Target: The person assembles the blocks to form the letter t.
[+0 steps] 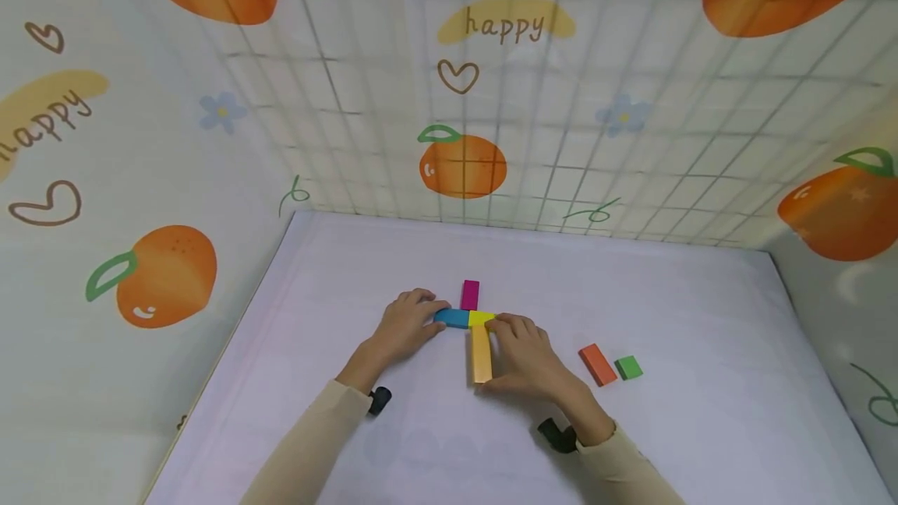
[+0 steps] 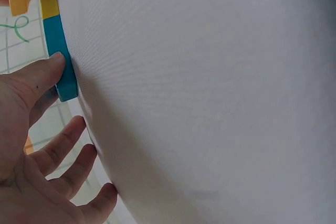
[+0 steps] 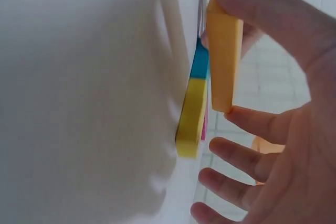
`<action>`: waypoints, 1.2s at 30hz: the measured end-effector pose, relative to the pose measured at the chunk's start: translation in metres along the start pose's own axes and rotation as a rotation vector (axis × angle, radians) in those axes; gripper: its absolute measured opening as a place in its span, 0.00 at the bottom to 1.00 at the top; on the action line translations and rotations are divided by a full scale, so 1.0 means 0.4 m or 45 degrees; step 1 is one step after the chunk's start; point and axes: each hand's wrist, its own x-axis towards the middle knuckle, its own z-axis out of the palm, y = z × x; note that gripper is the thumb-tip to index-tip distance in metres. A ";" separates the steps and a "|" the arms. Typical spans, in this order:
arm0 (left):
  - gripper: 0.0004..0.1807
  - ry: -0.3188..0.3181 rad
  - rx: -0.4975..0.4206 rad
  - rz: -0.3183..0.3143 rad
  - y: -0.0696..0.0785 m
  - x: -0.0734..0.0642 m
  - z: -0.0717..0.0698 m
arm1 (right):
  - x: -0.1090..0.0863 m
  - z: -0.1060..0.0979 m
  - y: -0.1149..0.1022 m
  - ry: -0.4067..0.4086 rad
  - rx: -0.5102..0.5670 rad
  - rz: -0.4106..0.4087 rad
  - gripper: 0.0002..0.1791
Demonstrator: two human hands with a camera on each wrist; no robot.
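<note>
Left hand (image 1: 407, 327) pinched blue block (image 1: 453, 319) against yellow block (image 1: 482, 317) | right hand (image 1: 526, 355) pinched orange block (image 1: 481, 353) on its near side, unset | magenta block (image 1: 470, 294) beyond it, I judged laid | red block (image 1: 597, 365), green block (image 1: 629, 367) right of it, apparently unused

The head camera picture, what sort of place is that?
Probably a tabletop play corner, perhaps a little booth: there's a pale tabletop, walls printed with oranges and "happy", and toy-like blocks, such as the blue block and the red block.

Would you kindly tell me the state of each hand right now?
Left hand: pinching the blue block.
Right hand: holding the light-orange block by its ends.
</note>
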 end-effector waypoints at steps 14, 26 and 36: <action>0.23 0.007 -0.038 0.024 0.003 -0.003 -0.014 | 0.035 0.025 -0.048 0.018 -0.100 -0.006 0.54; 0.22 0.030 -0.027 0.032 0.001 0.002 -0.009 | 0.045 0.039 -0.063 0.013 -0.139 0.048 0.54; 0.22 0.024 -0.016 0.029 0.001 -0.003 -0.005 | 0.049 0.047 -0.075 0.018 -0.207 0.060 0.54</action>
